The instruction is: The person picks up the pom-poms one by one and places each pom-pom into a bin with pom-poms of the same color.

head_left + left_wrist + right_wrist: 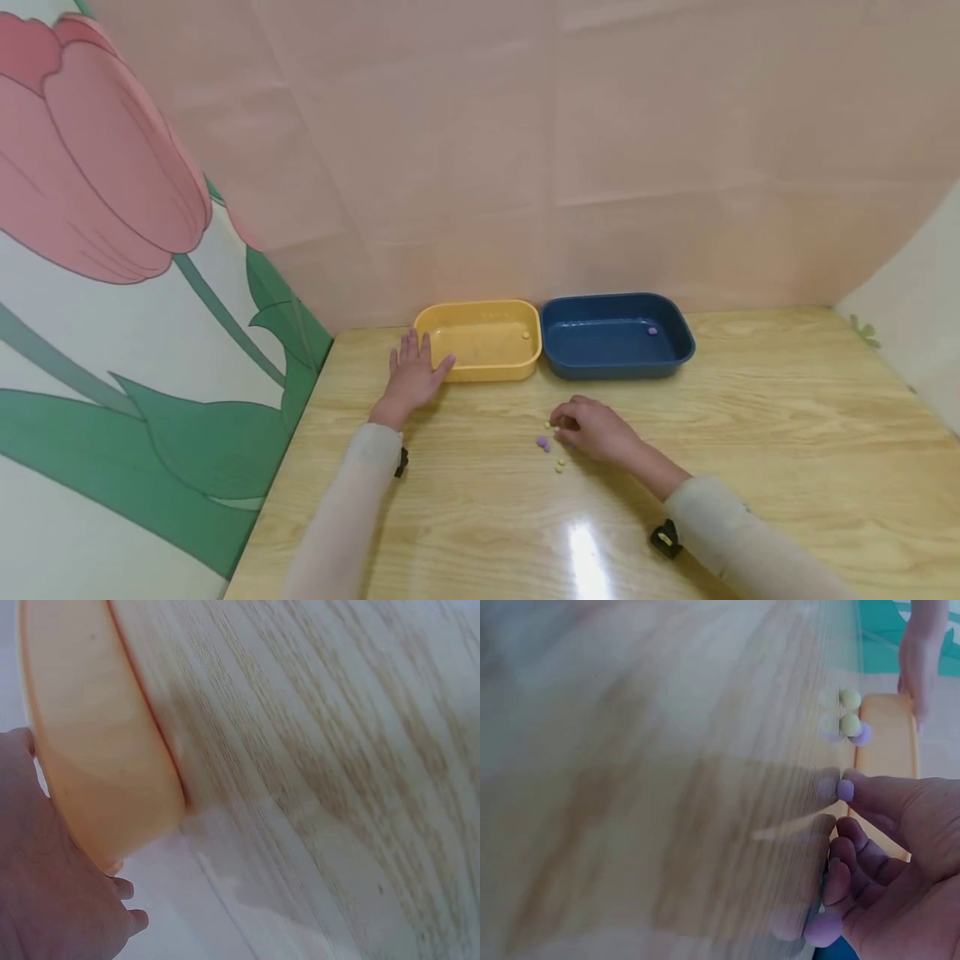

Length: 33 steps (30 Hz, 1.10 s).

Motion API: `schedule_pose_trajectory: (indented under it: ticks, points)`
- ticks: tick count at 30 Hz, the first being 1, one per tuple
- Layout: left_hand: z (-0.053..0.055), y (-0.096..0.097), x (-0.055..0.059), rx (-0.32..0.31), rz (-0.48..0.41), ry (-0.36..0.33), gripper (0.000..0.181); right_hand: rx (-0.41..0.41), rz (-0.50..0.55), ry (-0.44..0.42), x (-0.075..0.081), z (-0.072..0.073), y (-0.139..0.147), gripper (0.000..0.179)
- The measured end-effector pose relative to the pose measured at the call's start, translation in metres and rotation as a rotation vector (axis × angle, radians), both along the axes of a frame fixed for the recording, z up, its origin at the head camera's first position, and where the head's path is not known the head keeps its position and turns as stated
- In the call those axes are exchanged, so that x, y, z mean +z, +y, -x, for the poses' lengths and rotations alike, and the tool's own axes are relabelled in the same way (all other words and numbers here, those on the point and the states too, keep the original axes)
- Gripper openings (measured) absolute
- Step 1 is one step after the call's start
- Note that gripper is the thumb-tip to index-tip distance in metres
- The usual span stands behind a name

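My left hand (414, 379) lies with fingers spread over the left front corner of the yellow tray (487, 374); in the left wrist view its fingers touch the rim. Low over the table, my right hand (597, 429) bends its fingers down among several small balls. In the right wrist view a purple ball (845, 790) sits right at the thumb tip, with a gap between thumb and fingers. A larger-looking purple ball (823, 930) lies below the hand. Pale yellow balls (559, 468) and purple balls (542, 441) lie left of the right hand.
A blue tray (618, 372) stands beside the yellow one, with a purple ball (652, 331) in it. One pale yellow ball (526, 335) lies in the yellow tray. Behind the wooden table (465, 517) hangs a pink cloth (465, 167); a tulip-painted wall (112, 167) is at left.
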<state>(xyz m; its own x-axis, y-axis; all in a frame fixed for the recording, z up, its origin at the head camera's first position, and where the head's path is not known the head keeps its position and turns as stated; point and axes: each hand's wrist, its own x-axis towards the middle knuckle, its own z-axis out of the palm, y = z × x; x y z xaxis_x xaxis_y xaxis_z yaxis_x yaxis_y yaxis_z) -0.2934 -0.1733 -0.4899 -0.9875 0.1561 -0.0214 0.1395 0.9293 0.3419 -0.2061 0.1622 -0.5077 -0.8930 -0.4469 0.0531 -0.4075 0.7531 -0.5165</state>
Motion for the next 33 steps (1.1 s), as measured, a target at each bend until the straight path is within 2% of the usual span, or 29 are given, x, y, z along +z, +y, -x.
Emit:
schedule_pose_trajectory:
  ticks: [7,18,22,29,33]
  points:
    - [0.001,0.004,0.002,-0.003,-0.003,-0.002,0.089,0.001,-0.003,0.046,0.001,0.0,-0.002,0.009]
    - [-0.002,0.004,0.004,-0.003,-0.013,0.008,0.088,-0.019,0.011,-0.022,0.017,-0.001,-0.006,0.001]
    - [-0.002,0.002,0.003,-0.002,-0.001,0.014,0.088,-0.013,0.01,0.009,0.022,0.002,-0.008,0.004]
    - [-0.003,0.001,0.003,0.003,-0.01,0.024,0.083,-0.004,0.031,0.004,0.03,0.009,-0.012,0.004]
    - [-0.002,0.002,0.003,0.001,-0.026,0.019,0.083,0.02,0.041,0.049,0.035,0.014,-0.014,0.004]
